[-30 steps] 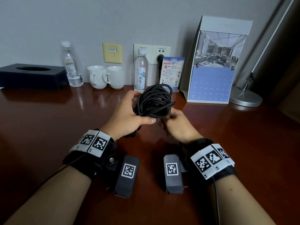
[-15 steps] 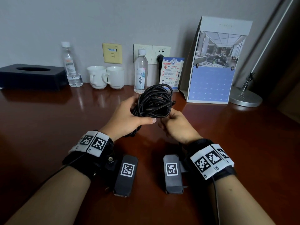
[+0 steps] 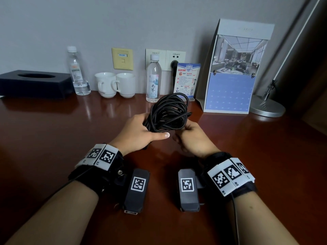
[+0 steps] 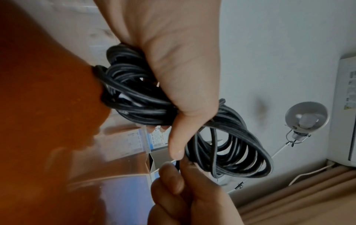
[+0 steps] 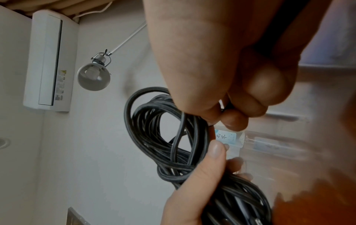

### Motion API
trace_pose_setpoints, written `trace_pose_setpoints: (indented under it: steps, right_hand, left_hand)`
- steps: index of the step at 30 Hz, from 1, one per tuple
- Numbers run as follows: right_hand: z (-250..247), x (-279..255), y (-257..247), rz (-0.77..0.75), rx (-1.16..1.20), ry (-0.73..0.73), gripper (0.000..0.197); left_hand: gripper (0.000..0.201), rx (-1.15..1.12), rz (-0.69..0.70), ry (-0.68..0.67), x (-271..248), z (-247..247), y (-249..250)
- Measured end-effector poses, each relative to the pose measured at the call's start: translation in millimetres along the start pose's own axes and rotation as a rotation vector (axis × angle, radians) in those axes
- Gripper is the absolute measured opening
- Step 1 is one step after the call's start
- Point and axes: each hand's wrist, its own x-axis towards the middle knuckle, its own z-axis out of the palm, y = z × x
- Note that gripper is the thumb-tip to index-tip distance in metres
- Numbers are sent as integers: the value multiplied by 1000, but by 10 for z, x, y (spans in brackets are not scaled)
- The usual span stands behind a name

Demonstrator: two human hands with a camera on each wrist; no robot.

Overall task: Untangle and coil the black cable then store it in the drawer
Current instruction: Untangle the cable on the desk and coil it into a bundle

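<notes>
The black cable (image 3: 168, 112) is a loose coil of several loops held above the reddish-brown desk (image 3: 53, 138). My left hand (image 3: 141, 131) grips the bundle at its lower left, thumb lying across the strands. In the left wrist view the left hand (image 4: 179, 91) wraps the cable (image 4: 231, 144) where the loops bunch. My right hand (image 3: 191, 137) pinches one strand at the coil's lower right. In the right wrist view the right hand (image 5: 231, 106) holds the cable (image 5: 169, 137) between thumb and curled fingers. No drawer is in view.
Along the wall stand a black tissue box (image 3: 33, 84), two water bottles (image 3: 77, 71) (image 3: 153, 78), two white cups (image 3: 115, 84), a small card (image 3: 187, 80), a desk calendar (image 3: 233, 71) and a lamp base (image 3: 267, 106). A plug sits in the wall socket (image 3: 174, 65).
The coil has tilted slightly in my hands; both hands keep their grips in about the same place.
</notes>
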Motion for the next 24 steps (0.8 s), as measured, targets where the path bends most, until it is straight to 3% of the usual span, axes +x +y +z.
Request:
trace_pose_setpoints:
  steps: [3,10,14,18,21,24]
  right_hand:
    - [7,-2,8,-42,68,-10,39]
    - [4,84,106,-59,49,52,22]
    - [21,169,177,-72,-50,68,25]
    - [29,195,167,-60,-30,120,21]
    - [-12,106,78,-39,52,39,20]
    - [-44,37,36,-20,86,-53,22]
  left_hand:
    - [31,-36,-16,60,5,6,2]
    - [21,-196,-34,182,16,53,-3]
    - [29,-302,-59,269,59,111,8]
    - [28,-240,-68,336,67,116,36]
    - [8,-89,-34,335,38,87,73]
    - [26,44,17,314,47,85,40]
